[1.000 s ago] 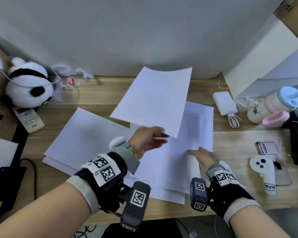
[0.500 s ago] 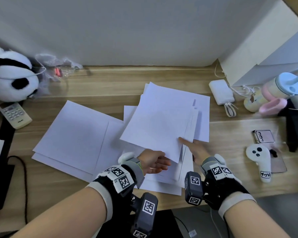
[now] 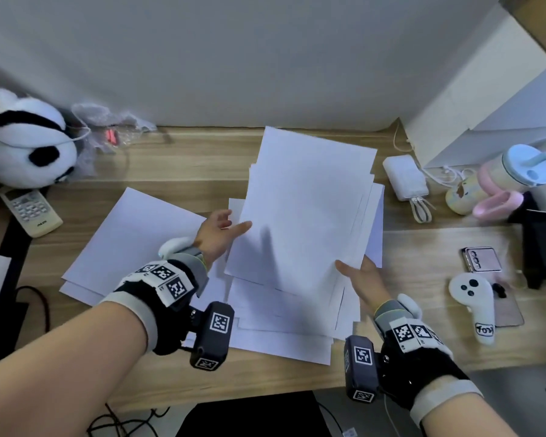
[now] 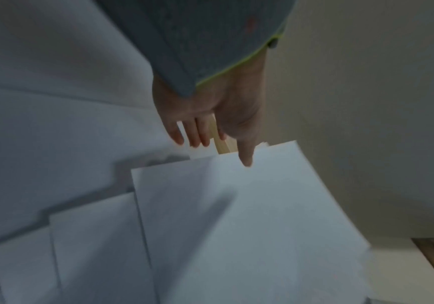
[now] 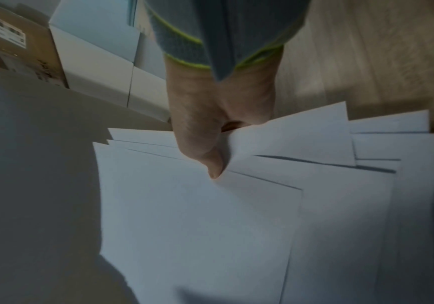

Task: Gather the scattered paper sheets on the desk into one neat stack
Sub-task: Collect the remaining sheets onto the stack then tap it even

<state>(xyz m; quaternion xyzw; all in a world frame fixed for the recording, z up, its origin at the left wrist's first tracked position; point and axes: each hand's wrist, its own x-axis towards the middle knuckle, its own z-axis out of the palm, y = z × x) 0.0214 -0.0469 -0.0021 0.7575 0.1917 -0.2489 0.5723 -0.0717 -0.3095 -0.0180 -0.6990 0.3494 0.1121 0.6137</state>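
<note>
Pinching a fanned bundle [image 3: 303,216] at its 5 o'clock corner, the right hand [image 3: 364,279] lifts it above the desk [image 3: 177,171]; the left hand [image 3: 216,233], fingers relaxed, touches its 9 o'clock edge. Loose sheets [image 3: 130,238] lie at 9 o'clock.

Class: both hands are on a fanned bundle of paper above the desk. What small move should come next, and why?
Probably square the bundle: its edges are staggered. The right hand pinches one corner while the left hand touches the opposite edge, so tapping the edges level suits before adding the loose sheets.
</note>
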